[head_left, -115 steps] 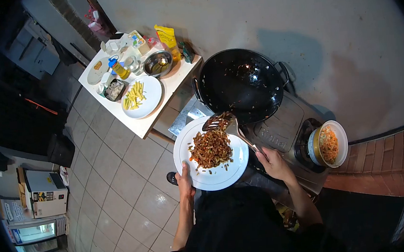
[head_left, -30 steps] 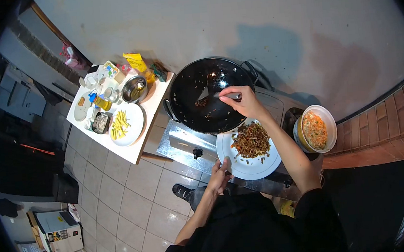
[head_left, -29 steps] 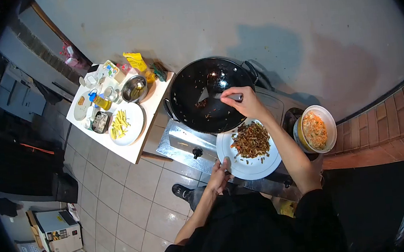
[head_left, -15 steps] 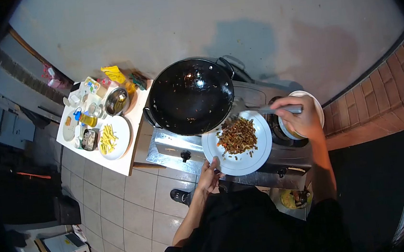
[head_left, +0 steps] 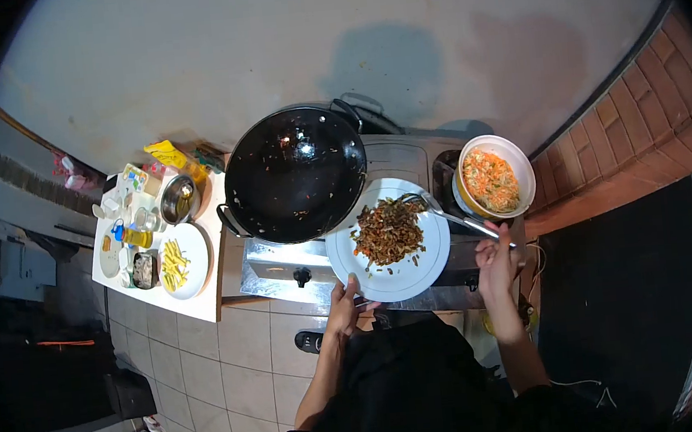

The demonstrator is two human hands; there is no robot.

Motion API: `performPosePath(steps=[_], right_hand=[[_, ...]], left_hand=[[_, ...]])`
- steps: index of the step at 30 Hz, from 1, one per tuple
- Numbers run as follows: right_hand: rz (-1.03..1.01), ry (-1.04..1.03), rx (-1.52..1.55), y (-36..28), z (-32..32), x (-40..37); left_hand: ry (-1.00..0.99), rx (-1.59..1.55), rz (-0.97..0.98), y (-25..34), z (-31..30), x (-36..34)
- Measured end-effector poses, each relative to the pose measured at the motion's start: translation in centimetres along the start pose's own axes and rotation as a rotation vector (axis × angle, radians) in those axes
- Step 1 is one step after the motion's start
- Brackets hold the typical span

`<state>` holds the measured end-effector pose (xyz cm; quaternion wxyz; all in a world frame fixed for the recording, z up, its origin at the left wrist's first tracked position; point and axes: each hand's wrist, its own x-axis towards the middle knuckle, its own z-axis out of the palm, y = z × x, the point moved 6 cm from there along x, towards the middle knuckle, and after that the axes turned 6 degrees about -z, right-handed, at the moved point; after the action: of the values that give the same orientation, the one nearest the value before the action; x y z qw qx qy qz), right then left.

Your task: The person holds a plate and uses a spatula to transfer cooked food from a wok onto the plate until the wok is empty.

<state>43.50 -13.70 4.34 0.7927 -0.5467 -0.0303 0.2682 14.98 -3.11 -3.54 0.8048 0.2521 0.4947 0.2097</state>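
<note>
A white plate [head_left: 433,270] bearing a heap of browned, chopped food [head_left: 391,233] is tilted slightly over the stove front. My left hand [head_left: 344,308] grips its lower left rim, thumb on top. The fingers of my right hand [head_left: 496,260] are closed round the handle end of a metal spatula [head_left: 466,220], whose head rests in the food at the plate's upper right. Just left of the plate sits a black wok [head_left: 293,175] with small food bits inside. A bowl [head_left: 513,152] of shredded orange and white food [head_left: 491,180] stands right of the plate.
On the white side table [head_left: 206,309] at left are a plate of pale yellow strips [head_left: 173,264], a metal bowl [head_left: 180,200], a blue-capped oil bottle [head_left: 135,236] and a yellow packet [head_left: 166,155]. The steel stove [head_left: 273,276] lies beneath the wok. A brick ledge [head_left: 604,156] runs along the right.
My right hand has moved down and away from the bowl, uncovering its contents. The spatula now slants down to the right. The view has shifted, so the wok and plate appear farther left.
</note>
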Motion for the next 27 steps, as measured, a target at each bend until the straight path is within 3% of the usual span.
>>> performPosePath(steps=[6, 9, 13, 16, 19, 20, 22, 24, 26, 27], right_hand=[[0.150, 0.168, 0.144, 5.4, -3.2, -0.9], [0.157, 0.039, 0.080, 5.9, -3.2, -1.0], [0.118, 0.027, 0.008, 6.4, -4.1, -0.2], [0.092, -0.118, -0.152, 5.6, -3.8, 0.6], [0.077, -0.399, -0.637, 3.9, -2.2, 0.6], [0.076, -0.402, -0.638, 4.2, -2.5, 1.3], [-0.347, -0.583, -0.962, 2.9, -1.0, 1.6], [-0.389, -0.589, -1.014, 1.6, -0.3, 0.8], [-0.637, -0.576, -0.953, -0.9, 1.6, -0.7], [-0.642, -0.588, -0.954, -1.3, 1.8, -0.9]], left_hand=[[-0.023, 0.020, -0.012, 0.3, 0.5, -0.5], [-0.003, -0.010, -0.024, 0.1, 0.3, -0.3], [0.039, 0.075, -0.039, -0.4, -0.3, 0.2], [0.046, 0.065, 0.009, -0.3, -0.4, 0.3], [0.088, 0.068, 0.024, -0.4, -0.4, 0.8], [0.088, 0.043, 0.050, -0.2, -0.1, 0.9], [0.093, 0.020, 0.071, -0.2, 0.0, 1.1], [0.090, -0.006, 0.116, -0.3, -0.2, 1.3], [0.082, -0.004, 0.133, -0.1, -0.2, 1.0], [0.071, -0.003, 0.153, 0.1, 0.0, 0.9]])
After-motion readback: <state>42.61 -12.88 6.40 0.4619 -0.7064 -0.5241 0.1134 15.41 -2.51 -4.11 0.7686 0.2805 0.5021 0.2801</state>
